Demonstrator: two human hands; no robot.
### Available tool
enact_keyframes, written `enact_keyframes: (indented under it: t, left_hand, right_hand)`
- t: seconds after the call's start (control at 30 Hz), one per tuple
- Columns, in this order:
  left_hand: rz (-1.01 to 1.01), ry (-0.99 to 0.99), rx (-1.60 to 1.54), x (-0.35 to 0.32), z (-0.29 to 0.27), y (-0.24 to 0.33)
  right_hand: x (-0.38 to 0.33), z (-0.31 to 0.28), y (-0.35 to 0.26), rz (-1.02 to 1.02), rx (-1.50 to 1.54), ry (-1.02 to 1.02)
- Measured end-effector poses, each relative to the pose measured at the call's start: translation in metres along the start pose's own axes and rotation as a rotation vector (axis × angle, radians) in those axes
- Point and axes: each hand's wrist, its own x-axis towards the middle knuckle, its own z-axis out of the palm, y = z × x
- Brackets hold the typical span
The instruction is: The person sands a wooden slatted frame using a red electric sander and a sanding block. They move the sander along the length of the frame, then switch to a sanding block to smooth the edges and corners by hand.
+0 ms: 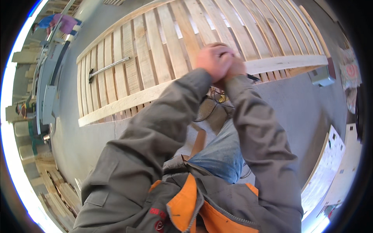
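Observation:
My left hand (213, 60) and my right hand (236, 68) are close together over the near edge board (287, 64) of a large slatted wooden panel (190, 37). Both look closed, one against the other, and slightly blurred. What they grip is mostly hidden beneath them. A black tip (252, 77) sticks out to the right, below my right hand. Under my wrists hang dark looped cords (210, 112) with a yellow piece (222, 97) among them. Whether the cords join the held thing is hidden.
A long metal bar with a black end (110, 66), like a bar clamp, lies across the slats at left. A grey box (323, 75) is by the panel's right corner. White boards (326, 163) lean at right. Lumber (58, 194) and a grey machine (48, 93) stand left; another person (62, 24) is beyond.

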Motion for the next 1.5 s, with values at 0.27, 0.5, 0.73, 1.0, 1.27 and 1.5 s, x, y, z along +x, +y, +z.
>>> enact_keyframes:
  t: [0.27, 0.5, 0.73, 1.0, 1.27, 1.5]
  left_hand:
    - [0.073, 0.057, 0.051, 0.023, 0.083, 0.032]
    - [0.060, 0.102, 0.045, 0.005, 0.054, 0.019]
    - [0.017, 0.165, 0.037, -0.029, -0.037, -0.007]
    - [-0.084, 0.236, 0.057, -0.076, -0.138, -0.042]
    - [-0.119, 0.318, 0.046, -0.127, -0.214, -0.056]
    - [-0.128, 0.332, 0.030, -0.164, -0.258, -0.069]
  right_hand:
    - [-0.017, 0.018, 0.113, -0.006, -0.257, 0.017]
    - [-0.026, 0.013, 0.065, -0.084, -0.428, 0.007]
    - [0.001, 0.064, -0.008, -0.153, -0.299, 0.036]
    - [0.020, 0.054, -0.136, -0.220, -0.174, -0.064]
    - [0.010, 0.046, -0.239, -0.242, -0.030, -0.047]
    - [0.003, 0.067, -0.290, -0.287, 0.119, -0.006]
